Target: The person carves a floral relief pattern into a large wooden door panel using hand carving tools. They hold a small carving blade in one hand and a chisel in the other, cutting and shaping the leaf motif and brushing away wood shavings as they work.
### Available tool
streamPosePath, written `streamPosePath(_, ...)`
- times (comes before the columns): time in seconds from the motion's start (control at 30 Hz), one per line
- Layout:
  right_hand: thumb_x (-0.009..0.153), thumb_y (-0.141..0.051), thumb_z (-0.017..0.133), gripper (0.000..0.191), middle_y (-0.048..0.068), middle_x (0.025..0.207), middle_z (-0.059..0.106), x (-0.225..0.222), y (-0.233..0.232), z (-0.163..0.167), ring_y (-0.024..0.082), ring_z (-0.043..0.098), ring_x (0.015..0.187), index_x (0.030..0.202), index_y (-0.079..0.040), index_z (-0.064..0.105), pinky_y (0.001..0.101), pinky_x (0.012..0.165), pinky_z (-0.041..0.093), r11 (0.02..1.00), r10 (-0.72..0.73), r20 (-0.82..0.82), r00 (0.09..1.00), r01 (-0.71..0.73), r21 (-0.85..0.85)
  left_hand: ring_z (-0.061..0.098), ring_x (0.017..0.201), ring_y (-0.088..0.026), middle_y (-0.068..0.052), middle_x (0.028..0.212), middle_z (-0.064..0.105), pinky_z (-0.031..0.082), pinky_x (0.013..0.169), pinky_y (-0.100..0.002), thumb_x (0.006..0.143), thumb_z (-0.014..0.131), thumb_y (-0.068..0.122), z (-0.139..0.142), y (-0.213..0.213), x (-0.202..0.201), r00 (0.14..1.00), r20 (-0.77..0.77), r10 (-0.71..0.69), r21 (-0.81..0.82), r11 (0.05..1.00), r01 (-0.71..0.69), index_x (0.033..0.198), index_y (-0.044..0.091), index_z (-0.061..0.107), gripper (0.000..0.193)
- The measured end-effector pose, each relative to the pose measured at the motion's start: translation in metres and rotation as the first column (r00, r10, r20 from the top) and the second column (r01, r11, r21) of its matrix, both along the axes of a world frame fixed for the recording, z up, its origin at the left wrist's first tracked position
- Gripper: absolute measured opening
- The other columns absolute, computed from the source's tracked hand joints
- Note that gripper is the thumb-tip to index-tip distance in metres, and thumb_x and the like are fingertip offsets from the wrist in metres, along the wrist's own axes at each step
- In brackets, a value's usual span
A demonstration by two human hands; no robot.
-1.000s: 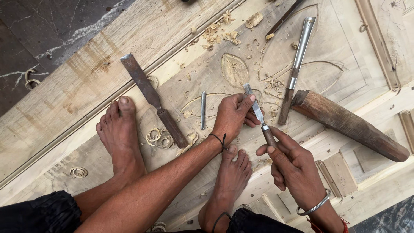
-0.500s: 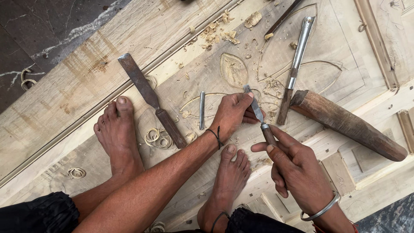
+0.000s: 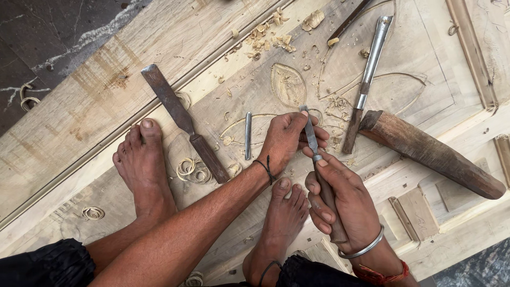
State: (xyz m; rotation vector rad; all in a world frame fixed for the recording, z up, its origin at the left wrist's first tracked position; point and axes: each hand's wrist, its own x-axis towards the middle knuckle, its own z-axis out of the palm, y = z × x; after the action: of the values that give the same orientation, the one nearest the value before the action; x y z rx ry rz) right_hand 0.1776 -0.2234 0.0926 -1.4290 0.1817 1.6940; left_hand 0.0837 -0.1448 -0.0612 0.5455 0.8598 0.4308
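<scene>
Chisel (image 3: pixel 314 159) rests tip-down on the carved wooden panel (image 3: pixel 223 90); right hand (image 3: pixel 345 204) grips its handle; left hand (image 3: pixel 287 139) pinches its blade.

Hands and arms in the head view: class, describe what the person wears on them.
Both forearms are bare, with no sleeves. The left hand has a thin black cord at its wrist. The right hand has a silver metal bangle and, behind it, a red thread band.
</scene>
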Motion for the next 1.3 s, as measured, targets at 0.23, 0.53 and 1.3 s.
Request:
streamPosePath(0.23,0.102,-0.021,0.049,0.050,0.004,0.070,0.052,-0.007,-0.002,-0.004,0.004,0.036,0.034,0.147,-0.001,0.051,0.0214,0.024,0.033,0.998,-0.045,0.042,0.998,0.046,-0.036,0.075,0.072,-0.019,-0.016,0.086,0.076,0.056,0.049,-0.023,0.110,0.039,0.035,0.004,-0.006,0.008,0.996,-0.075,0.052,0.023,0.998,-0.050,0.108,-0.003,0.059,0.043)
streamPosePath(0.53,0.101,-0.021,0.049,0.056,0.005,0.069,0.052,-0.013,-0.008,-0.012,0.005,0.038,0.033,0.153,-0.001,0.044,0.0228,0.023,0.033,0.997,-0.047,0.075,0.996,0.051,-0.050,0.074,0.067,-0.019,-0.017,0.080,0.075,0.060,0.053,-0.028,0.110,0.036,0.030,0.018,-0.011,0.016,0.974,-0.182,0.133,0.026,0.991,-0.131,0.104,-0.004,0.057,0.041)
streamPosePath(1.3,0.102,-0.020,0.046,0.053,0.008,0.073,0.057,0.031,-0.003,-0.024,0.005,0.037,0.032,0.152,-0.004,0.048,0.0225,0.024,0.033,0.982,0.188,0.062,0.980,-0.190,0.019,0.075,0.070,-0.020,-0.017,0.081,0.075,0.061,0.055,-0.028,0.111,0.037,0.035,0.018,-0.008,0.024,0.958,-0.183,0.222,0.076,0.974,-0.211,0.101,-0.005,0.059,0.047)
